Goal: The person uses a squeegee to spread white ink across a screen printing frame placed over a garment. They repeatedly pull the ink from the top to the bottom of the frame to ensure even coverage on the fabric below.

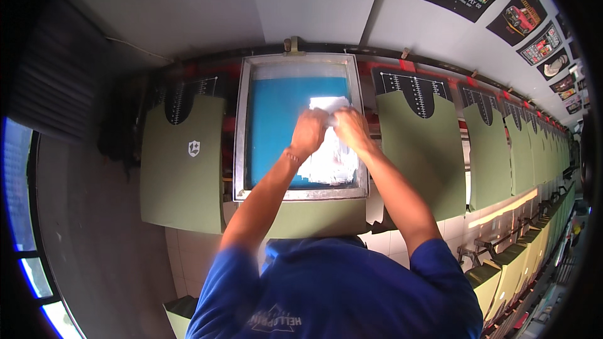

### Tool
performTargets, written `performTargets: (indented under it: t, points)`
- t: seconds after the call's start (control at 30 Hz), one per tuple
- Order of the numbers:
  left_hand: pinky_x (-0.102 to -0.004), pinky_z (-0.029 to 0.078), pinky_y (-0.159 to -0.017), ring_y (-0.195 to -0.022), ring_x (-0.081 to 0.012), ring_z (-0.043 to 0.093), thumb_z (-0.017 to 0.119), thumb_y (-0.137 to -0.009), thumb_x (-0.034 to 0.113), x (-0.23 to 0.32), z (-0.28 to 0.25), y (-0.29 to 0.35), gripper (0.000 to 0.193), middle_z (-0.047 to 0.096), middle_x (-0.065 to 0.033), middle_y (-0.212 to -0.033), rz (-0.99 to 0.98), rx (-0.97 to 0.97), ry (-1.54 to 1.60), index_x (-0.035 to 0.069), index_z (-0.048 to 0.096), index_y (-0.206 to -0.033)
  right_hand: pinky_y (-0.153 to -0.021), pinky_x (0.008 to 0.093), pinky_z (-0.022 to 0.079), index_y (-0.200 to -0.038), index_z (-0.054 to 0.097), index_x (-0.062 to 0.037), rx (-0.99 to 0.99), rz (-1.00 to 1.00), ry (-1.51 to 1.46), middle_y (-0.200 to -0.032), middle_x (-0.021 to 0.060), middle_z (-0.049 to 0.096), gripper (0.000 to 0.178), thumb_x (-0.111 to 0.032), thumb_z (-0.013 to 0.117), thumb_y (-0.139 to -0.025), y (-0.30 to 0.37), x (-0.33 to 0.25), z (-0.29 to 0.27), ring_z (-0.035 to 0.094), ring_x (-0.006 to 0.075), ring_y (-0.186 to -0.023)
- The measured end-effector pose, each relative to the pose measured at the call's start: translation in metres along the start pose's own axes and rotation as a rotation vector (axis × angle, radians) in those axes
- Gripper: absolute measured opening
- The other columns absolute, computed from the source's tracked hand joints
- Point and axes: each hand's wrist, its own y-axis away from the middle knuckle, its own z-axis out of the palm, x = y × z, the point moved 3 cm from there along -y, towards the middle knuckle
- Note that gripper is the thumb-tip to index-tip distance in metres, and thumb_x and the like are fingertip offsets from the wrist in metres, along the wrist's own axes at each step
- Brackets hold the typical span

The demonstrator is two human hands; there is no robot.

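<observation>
A printing screen (240,132) with a metal frame and blue mesh lies over an olive green shirt (314,216) on its board. White ink (333,163) covers a strip on the right of the mesh. Side by side over the upper part of this strip, my left hand (309,130) and my right hand (352,127) are closed on a squeegee (330,120). Only a small greyish piece of it shows between the fists, slightly blurred, and its blade is hidden. A thin bracelet circles my left wrist.
To the left, a green shirt (182,169) bears a small white emblem. More green shirts (421,157) on dark boards with ruler marks (411,88) line the right. Printed sheets (518,16) hang on the wall. Lighter shirts (487,282) stand behind at lower right.
</observation>
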Motion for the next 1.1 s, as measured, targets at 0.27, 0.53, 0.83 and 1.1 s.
performTargets:
  t: [0.27, 0.53, 0.83, 1.1]
  points:
    - [-0.0442, 0.045, -0.082, -0.098, -0.0323, 0.056, 0.061, -0.073, 0.001, 0.077, -0.009, 0.128, 0.042, 0.059, -0.0140, -0.112, -0.054, -0.064, 0.067, 0.001, 0.059, -0.115, -0.081, 0.0418, 0.054, -0.094, 0.067, -0.0006, 0.014, 0.014, -0.137, -0.097, 0.0147, 0.066, 0.024, 0.004, 0.063, -0.071, 0.137, -0.056, -0.003, 0.063, 0.0328, -0.096]
    - [-0.0442, 0.044, -0.085, -0.097, -0.0365, 0.056, 0.061, -0.074, 0.000, 0.018, 0.026, 0.063, 0.029, 0.061, -0.0196, -0.104, -0.025, -0.076, -0.019, 0.001, 0.062, -0.104, -0.084, 0.0456, 0.054, -0.087, 0.065, -0.0017, 0.090, 0.055, -0.090, -0.098, 0.0177, 0.066, 0.018, 0.003, 0.065, -0.070, 0.066, -0.015, 0.023, 0.064, 0.0372, -0.098]
    - [-0.0439, 0.045, -0.084, -0.093, -0.0352, 0.057, 0.062, -0.071, -0.005, 0.033, -0.004, 0.043, 0.033, 0.062, -0.0164, -0.099, -0.011, 0.034, 0.056, -0.001, 0.062, -0.104, -0.083, 0.0439, 0.054, -0.089, 0.068, -0.0024, 0.018, 0.000, -0.045, -0.097, 0.0147, 0.067, 0.017, 0.003, 0.065, -0.073, 0.047, -0.022, -0.009, 0.064, 0.0349, -0.095]
    - [-0.0444, 0.045, -0.083, -0.095, -0.0348, 0.055, 0.060, -0.073, 0.000, 0.099, -0.006, 0.168, 0.043, 0.059, -0.0164, -0.109, -0.145, -0.105, 0.135, 0.001, 0.059, -0.116, -0.083, 0.0416, 0.053, -0.099, 0.067, -0.0019, -0.017, 0.049, -0.157, -0.102, 0.0109, 0.065, 0.030, 0.004, 0.062, -0.070, 0.176, -0.073, -0.002, 0.061, 0.0318, -0.099]
